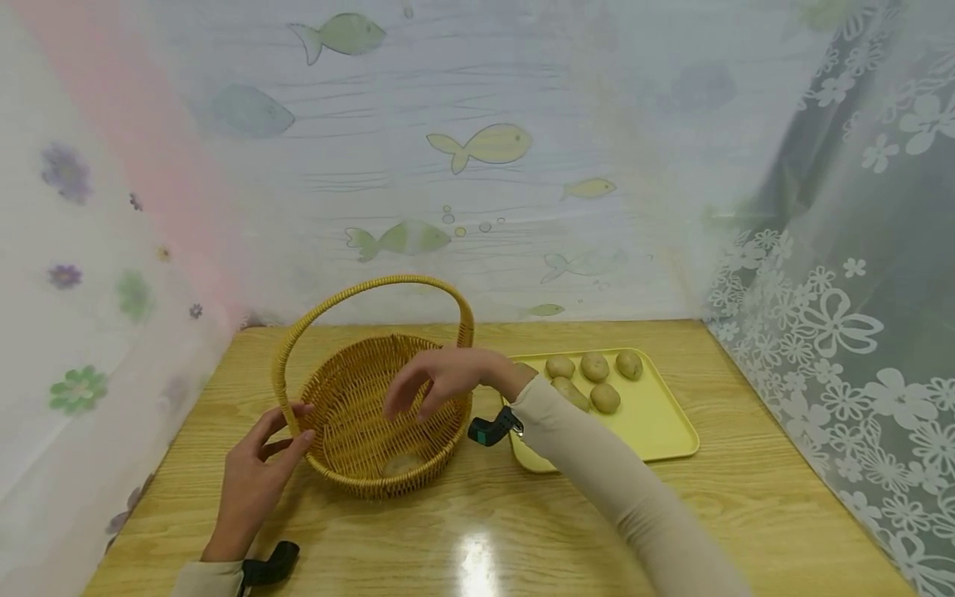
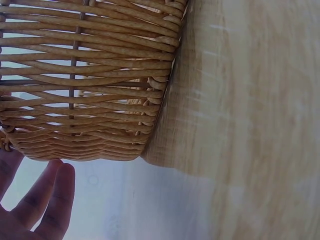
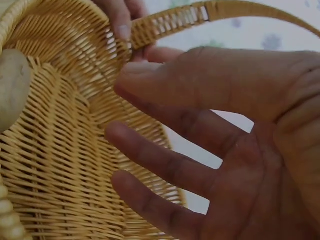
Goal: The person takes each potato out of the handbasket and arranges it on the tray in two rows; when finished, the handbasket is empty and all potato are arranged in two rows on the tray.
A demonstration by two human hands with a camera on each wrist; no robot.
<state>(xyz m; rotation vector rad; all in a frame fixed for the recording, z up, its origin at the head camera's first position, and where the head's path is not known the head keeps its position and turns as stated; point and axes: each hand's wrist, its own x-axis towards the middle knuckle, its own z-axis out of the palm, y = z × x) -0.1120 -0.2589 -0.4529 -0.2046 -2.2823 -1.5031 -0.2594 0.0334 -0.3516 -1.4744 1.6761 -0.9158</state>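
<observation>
A woven wicker basket [image 1: 358, 398] with a tall arched handle stands on the table, left of centre. My left hand [image 1: 257, 473] pinches its rim at the foot of the handle, thumb outside the near edge. Above the basket's opening hovers my right hand [image 1: 440, 377], fingers loosely bent and nothing in them. One potato [image 3: 12, 90] lies inside the basket near its front wall. In the left wrist view, the fingers [image 2: 57, 200] reach up beside the basket's woven side [image 2: 100, 90].
A yellow tray [image 1: 656, 427] sits to the right of the basket with several potatoes [image 1: 594, 366] toward its back and left; my right forearm covers part of it. Printed curtains [image 1: 477, 166] hang behind the wooden table [image 1: 477, 514] and along both sides.
</observation>
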